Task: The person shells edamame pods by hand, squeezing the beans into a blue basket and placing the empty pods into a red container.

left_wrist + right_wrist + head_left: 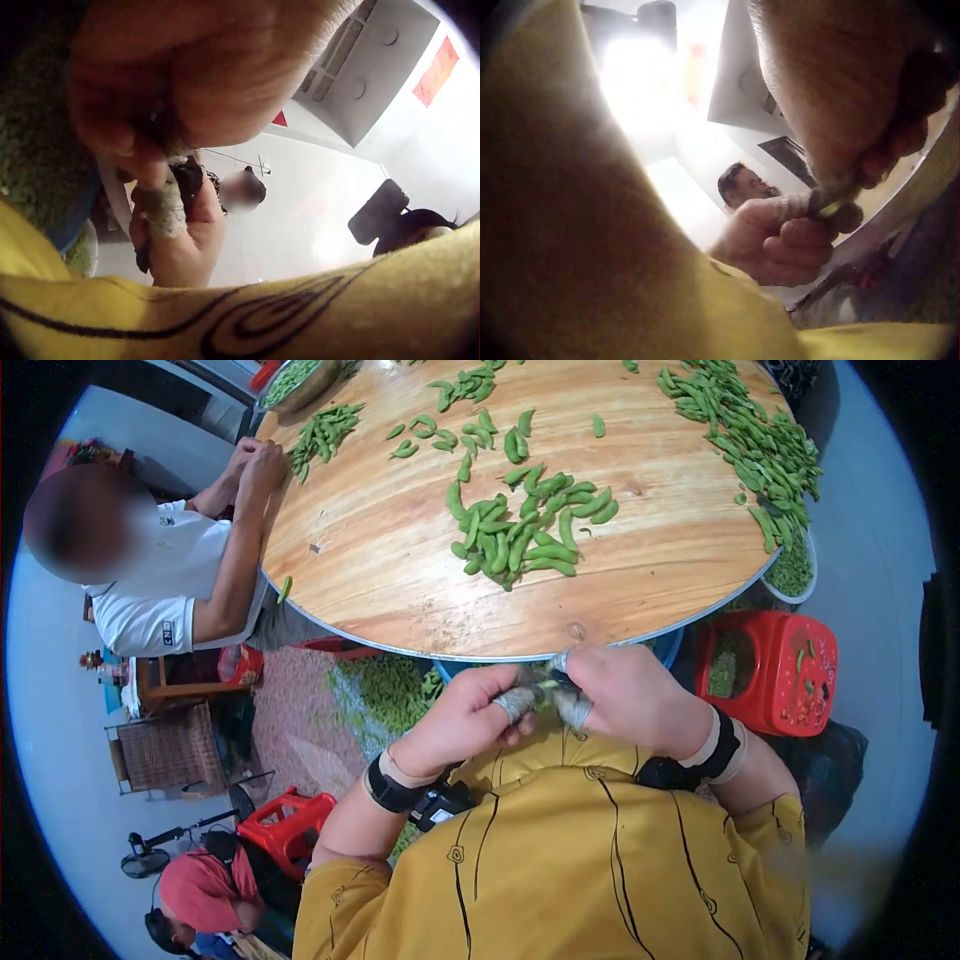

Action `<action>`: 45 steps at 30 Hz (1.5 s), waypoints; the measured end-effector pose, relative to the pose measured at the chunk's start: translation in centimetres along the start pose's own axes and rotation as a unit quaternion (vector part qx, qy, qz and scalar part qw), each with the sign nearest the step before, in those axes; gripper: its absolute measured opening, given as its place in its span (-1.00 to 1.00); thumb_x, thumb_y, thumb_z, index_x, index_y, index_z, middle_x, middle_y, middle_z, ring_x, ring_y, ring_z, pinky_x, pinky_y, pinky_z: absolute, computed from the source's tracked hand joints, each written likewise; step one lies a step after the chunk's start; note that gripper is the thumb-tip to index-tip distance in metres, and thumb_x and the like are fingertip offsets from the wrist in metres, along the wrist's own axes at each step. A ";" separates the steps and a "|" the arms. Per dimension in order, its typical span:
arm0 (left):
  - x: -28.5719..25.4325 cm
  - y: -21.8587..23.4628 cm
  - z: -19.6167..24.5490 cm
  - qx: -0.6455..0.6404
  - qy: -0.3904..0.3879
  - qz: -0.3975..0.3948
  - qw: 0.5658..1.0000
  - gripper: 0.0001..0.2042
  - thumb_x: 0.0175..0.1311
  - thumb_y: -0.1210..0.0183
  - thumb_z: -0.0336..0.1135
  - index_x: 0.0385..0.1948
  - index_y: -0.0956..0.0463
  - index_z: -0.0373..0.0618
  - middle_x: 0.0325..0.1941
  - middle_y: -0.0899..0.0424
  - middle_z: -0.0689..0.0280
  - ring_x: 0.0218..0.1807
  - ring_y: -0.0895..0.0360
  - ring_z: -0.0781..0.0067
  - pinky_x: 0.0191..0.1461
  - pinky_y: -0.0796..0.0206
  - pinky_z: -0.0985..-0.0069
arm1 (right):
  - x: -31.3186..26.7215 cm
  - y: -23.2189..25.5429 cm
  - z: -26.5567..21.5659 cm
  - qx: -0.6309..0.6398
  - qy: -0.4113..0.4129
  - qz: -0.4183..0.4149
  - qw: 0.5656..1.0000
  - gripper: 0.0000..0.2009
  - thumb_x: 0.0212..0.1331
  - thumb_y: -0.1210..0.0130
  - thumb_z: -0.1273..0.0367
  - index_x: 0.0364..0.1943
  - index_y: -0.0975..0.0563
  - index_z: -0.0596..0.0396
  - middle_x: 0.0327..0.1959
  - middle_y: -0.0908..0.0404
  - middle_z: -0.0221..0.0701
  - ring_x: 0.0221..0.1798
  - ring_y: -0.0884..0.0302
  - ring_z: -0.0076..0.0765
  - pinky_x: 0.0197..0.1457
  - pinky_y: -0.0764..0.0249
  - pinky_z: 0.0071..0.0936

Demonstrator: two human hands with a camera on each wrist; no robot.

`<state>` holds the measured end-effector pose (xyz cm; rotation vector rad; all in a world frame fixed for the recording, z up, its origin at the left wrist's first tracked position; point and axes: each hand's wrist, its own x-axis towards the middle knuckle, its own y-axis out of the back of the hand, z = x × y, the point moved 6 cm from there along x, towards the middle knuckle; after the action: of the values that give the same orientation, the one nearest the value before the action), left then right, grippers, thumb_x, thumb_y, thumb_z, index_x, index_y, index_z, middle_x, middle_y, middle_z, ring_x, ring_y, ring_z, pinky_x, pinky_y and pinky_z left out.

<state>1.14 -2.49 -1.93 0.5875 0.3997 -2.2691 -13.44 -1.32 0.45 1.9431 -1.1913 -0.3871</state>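
Both hands meet just in front of the table's near edge, thumbs and fingers wrapped in greyish tape. The left hand pinches one end of a small green pod, mostly covered by fingers; the right hand pinches it from the other side. In the right wrist view the pod shows as a bright green bit between the fingertips. Beyond the hands, a loose pile of green pods lies on the wooden table.
More pods are heaped along the table's right side, above a bowl. A red stool stands at the right. Someone in a white shirt sits at the left. Green material covers the floor below.
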 end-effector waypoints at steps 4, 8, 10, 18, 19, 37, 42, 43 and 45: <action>-0.1 0.6 0.1 0.017 -0.015 0.030 0.999 -0.87 0.28 0.09 -0.50 -0.33 -0.48 -0.24 -0.52 -0.54 0.43 -0.54 -0.40 0.70 -0.47 -0.26 0.68 | 0.2 0.4 -0.7 -0.016 0.063 0.025 0.998 -0.70 -0.10 -0.24 0.38 -0.33 -0.37 0.15 -0.45 -0.48 -0.16 -0.36 -0.54 0.01 -0.35 -0.48 -0.18; -0.1 0.1 0.3 -0.030 0.007 -0.036 0.999 -0.87 0.30 0.10 -0.51 -0.32 -0.47 -0.23 -0.51 -0.54 0.41 -0.54 -0.41 0.69 -0.45 -0.27 0.69 | -0.1 -0.5 -0.7 -0.029 0.046 0.013 0.998 -0.71 -0.11 -0.24 0.38 -0.33 -0.39 0.13 -0.43 -0.49 -0.16 -0.38 -0.53 0.03 -0.35 -0.48 -0.17; -0.1 0.0 0.0 -0.046 0.026 -0.057 0.997 -0.86 0.31 0.11 -0.51 -0.32 -0.47 -0.22 -0.51 -0.54 0.40 -0.53 -0.41 0.69 -0.45 -0.27 0.69 | -0.1 -1.0 0.3 0.019 0.017 0.016 1.000 -0.72 -0.09 -0.23 0.36 -0.33 -0.40 0.14 -0.44 -0.49 -0.14 -0.38 -0.51 0.07 -0.35 -0.46 -0.17; -0.8 1.3 -0.1 -0.026 -0.026 0.061 0.997 -0.84 0.34 0.11 -0.51 -0.18 -0.45 -0.25 -0.35 -0.57 0.39 -0.41 -0.46 0.71 -0.31 -0.35 0.71 | -0.5 -1.0 1.4 0.093 -0.082 0.000 0.992 -0.75 -0.03 -0.20 0.36 -0.33 -0.40 0.16 -0.47 -0.48 -0.13 -0.37 -0.51 0.08 -0.37 -0.44 -0.16; -0.7 1.0 -0.2 -0.026 -0.026 0.063 0.997 -0.84 0.34 0.11 -0.51 -0.18 -0.45 -0.25 -0.35 -0.57 0.39 -0.41 -0.46 0.71 -0.31 -0.35 0.71 | -0.6 -0.9 0.8 0.048 -0.051 0.047 0.996 -0.74 -0.06 -0.21 0.37 -0.33 -0.40 0.15 -0.46 -0.48 -0.14 -0.38 -0.52 0.06 -0.39 -0.44 -0.18; -3.0 2.8 -0.1 0.387 -0.078 0.108 0.913 -0.85 0.06 -0.01 -0.57 -0.31 -0.44 -0.29 -0.44 -0.60 0.02 -0.33 -0.59 0.05 -0.24 -0.42 0.29 | -0.2 -1.1 0.7 0.021 -0.030 -0.006 0.999 -0.79 -0.03 -0.18 0.36 -0.37 -0.43 0.13 -0.44 -0.50 -0.15 -0.32 -0.51 0.06 -0.25 -0.47 -0.15; -6.7 6.6 -1.7 0.571 -0.088 0.243 0.779 -0.73 -0.11 -0.07 -0.60 -0.28 -0.50 -0.31 -0.26 -0.55 -0.13 -0.21 -0.53 -0.11 -0.14 -0.40 0.16 | 2.1 2.7 2.5 0.019 -0.102 0.097 0.990 -0.84 0.03 -0.12 0.39 -0.37 -0.44 0.17 -0.43 -0.52 -0.08 -0.32 -0.51 0.13 -0.24 -0.44 -0.08; -6.8 6.7 -1.5 0.568 -0.079 0.250 0.780 -0.74 -0.07 -0.11 -0.59 -0.25 -0.51 -0.31 -0.17 -0.54 -0.08 -0.15 -0.52 -0.08 -0.12 -0.39 0.20 | 2.9 3.3 3.0 0.016 -0.102 0.098 0.990 -0.84 0.03 -0.12 0.39 -0.37 -0.44 0.17 -0.43 -0.52 -0.08 -0.32 -0.51 0.13 -0.24 -0.44 -0.08; -6.5 6.3 -0.4 0.505 -0.106 0.237 0.824 -0.81 0.00 -0.12 -0.55 -0.30 -0.49 -0.31 -0.26 -0.51 -0.03 -0.22 -0.49 -0.11 -0.18 -0.37 0.19 | 4.5 4.7 4.3 -0.042 -0.137 0.121 0.982 -0.83 0.01 -0.13 0.41 -0.38 -0.42 0.19 -0.45 -0.52 -0.04 -0.32 -0.51 0.15 -0.24 -0.43 -0.05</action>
<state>9.84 -2.71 0.42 0.8035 -1.0339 -1.8674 -16.66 -8.31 2.02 1.6856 -1.5422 -0.5784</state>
